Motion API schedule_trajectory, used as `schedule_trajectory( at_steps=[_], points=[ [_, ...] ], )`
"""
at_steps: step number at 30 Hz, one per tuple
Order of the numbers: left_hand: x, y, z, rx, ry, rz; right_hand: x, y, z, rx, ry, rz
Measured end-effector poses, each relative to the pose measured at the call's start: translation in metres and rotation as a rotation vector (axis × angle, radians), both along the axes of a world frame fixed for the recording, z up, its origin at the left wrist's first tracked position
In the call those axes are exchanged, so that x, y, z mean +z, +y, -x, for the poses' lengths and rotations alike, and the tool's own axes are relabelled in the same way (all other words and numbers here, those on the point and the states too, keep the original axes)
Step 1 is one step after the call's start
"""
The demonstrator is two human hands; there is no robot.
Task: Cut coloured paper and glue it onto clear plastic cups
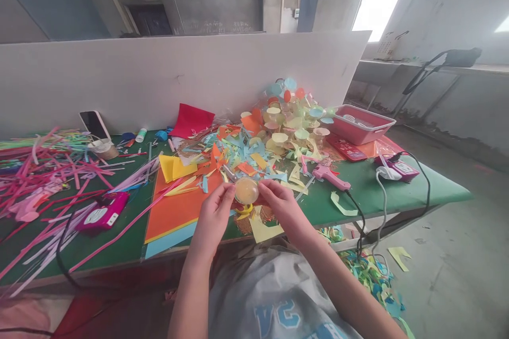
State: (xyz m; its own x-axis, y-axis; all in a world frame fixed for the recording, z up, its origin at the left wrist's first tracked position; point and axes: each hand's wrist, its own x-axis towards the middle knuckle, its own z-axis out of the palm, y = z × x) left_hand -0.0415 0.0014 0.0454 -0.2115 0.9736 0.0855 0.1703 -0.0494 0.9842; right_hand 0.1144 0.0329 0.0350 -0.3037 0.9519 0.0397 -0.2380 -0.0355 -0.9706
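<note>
Between both hands, just above the table's front edge, is a small round clear-rimmed piece with a pale yellow face [246, 191]. My left hand [216, 215] pinches its left side with thumb and fingers. The right side is held the same way by my right hand [285, 211]. Below it lie a curled yellow paper strip [244, 212] and a pale yellow paper offcut [264, 226]. Behind the hands, blue, orange and yellow scraps [250, 151] are heaped. Farther back rises a pile of clear pieces with coloured paper discs [292, 122].
A pink glue gun [331, 176] lies right of the hands, its cord hanging over the edge. A red basket [360, 126] and a magenta power block [403, 168] stand farther right. Orange sheets [170, 206], another power block [105, 212] and pink strips [51, 169] lie left.
</note>
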Motion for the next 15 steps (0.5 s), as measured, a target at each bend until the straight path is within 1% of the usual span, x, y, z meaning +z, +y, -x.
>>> schedule_trajectory(
  at_steps=[7, 11, 15],
  points=[
    [-0.0089, 0.0025, -0.0007, -0.015, -0.050, 0.027, -0.0060, 0.0030, -0.0010, -0.058, -0.035, -0.006],
    [-0.0105, 0.0018, -0.0044, -0.006, -0.034, 0.039, -0.0081, 0.0051, -0.0020, -0.113, -0.087, -0.025],
    [-0.0111, 0.0019, -0.0073, 0.006, -0.022, 0.030, -0.0108, 0.0048, -0.0007, -0.133, -0.100, -0.037]
  ],
)
